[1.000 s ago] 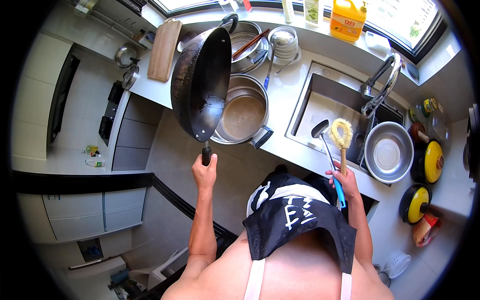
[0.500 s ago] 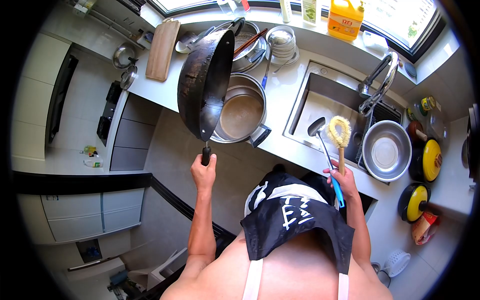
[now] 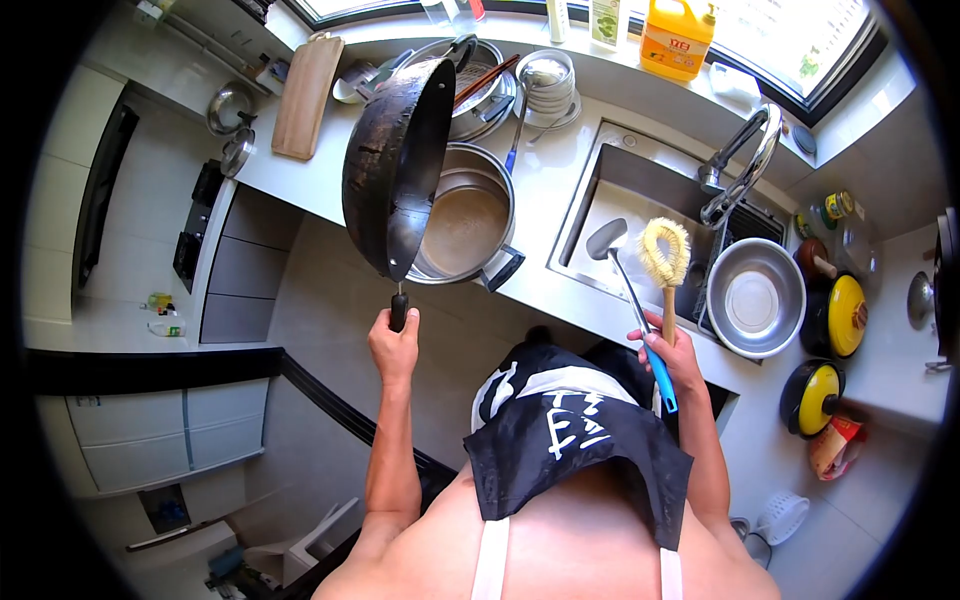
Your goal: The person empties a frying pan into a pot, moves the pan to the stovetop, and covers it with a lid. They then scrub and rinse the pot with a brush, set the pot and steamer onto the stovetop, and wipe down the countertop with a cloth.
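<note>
Wok: the dark wok (image 3: pixel 383 170) is tilting nearly on edge, left of the sink; its hollow is facing right and showing no food.
Left hand: the left hand (image 3: pixel 394 347) is clamping round the wok's black handle at the near end.
Right hand: the right hand (image 3: pixel 675 358), well apart from the left, is gripping a blue-handled metal spatula (image 3: pixel 634 303) and a wooden-handled bristle brush (image 3: pixel 667 277), both heads pointing toward the far side.
Spatula head: compared with a second ago, it is standing slightly farther left of the bristles; neither grip is changing, and brush and wok are staying well apart, so I judge that no tool is working on the wok yet.
Large pot: the stainless pot (image 3: pixel 465 230) is sitting partly behind the wok, its brownish bottom showing; whether it is holding liquid, or touching the wok, I cannot tell.
Far pot: a second metal pot (image 3: pixel 480 60) is holding a perforated insert, with chopsticks (image 3: pixel 487 82) lying across it.
Bowls: stacked bowls (image 3: pixel 549 95) are standing to the right, a ladle (image 3: pixel 517 130) apparently resting on them.
Sink: the steel sink (image 3: pixel 630 195) is lying beyond the tool heads.
Metal basin: a round basin (image 3: pixel 753 300) is sitting at the sink's right end, its inside showing.
Yellow-lidded pots: these (image 3: pixel 848 312) are standing farther right, their contents hiding under lids.
</note>
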`<state>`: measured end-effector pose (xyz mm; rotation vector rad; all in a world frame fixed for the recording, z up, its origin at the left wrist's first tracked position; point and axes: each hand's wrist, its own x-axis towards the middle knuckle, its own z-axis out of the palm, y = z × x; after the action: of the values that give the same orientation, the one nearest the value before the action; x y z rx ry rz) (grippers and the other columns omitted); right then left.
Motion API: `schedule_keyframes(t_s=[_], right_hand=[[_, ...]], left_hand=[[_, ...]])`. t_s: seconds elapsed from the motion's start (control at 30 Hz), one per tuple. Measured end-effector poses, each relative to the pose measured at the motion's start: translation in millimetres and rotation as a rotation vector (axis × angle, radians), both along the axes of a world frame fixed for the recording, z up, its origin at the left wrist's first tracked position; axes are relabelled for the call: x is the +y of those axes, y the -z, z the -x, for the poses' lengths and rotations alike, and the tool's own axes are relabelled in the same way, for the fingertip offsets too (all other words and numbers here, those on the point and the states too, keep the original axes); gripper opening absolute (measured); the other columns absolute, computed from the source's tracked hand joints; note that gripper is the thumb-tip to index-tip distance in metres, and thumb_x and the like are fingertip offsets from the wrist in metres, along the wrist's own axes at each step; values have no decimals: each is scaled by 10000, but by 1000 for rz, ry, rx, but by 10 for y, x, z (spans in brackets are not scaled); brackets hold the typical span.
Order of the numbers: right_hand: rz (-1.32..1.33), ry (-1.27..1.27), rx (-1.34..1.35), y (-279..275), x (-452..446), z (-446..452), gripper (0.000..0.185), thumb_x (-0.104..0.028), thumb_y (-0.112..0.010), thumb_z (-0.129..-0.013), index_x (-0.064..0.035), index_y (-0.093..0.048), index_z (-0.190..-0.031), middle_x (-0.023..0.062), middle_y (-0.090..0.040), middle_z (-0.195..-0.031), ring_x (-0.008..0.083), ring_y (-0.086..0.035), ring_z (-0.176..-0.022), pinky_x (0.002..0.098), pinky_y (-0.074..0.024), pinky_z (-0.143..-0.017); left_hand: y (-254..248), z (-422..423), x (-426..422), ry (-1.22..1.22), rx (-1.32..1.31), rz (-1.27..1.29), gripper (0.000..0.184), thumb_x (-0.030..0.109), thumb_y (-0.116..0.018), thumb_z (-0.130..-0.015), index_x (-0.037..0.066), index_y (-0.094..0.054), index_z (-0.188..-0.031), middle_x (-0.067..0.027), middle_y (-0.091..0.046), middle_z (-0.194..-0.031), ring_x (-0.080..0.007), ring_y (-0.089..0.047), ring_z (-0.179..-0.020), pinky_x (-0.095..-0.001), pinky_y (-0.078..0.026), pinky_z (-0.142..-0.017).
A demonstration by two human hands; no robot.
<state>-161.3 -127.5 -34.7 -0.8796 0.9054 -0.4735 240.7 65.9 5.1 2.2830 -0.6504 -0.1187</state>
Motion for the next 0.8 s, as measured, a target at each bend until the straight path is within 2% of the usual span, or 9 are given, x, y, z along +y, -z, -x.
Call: schedule_keyframes(t_s=[0.3,0.73,0.8], right_hand=[[-15,20,-47,0,30,-21,551,-95,-593,-895,69,-411,-1389,212,-655,-1042,133,-612,-674,223,-510,-548],[16,77,-44,-167,98,-107,617,-142,-663,-854,25,-441,-1405,121,-640,-951,129,-589,-651,234,-490,-534],[13,79,-42,-159,110,-105,627,-142,-666,-850,27,-436,-1408,113,-635,-934,129,-587,-649,235,-489,-529]], left_hand=[[-35,-20,48,0,-1,-10,319,270,-756,-807,-18,-620,-814,-116,-621,-674,-230,-571,-605,-375,-476,-626],[-46,-17,87,-3,-4,15,315,263,-755,-813,-20,-618,-802,-107,-601,-652,-210,-548,-587,-370,-468,-605],[-50,-13,86,0,4,61,298,208,-756,-813,-33,-588,-758,-29,-530,-622,-115,-459,-602,-319,-421,-570]])
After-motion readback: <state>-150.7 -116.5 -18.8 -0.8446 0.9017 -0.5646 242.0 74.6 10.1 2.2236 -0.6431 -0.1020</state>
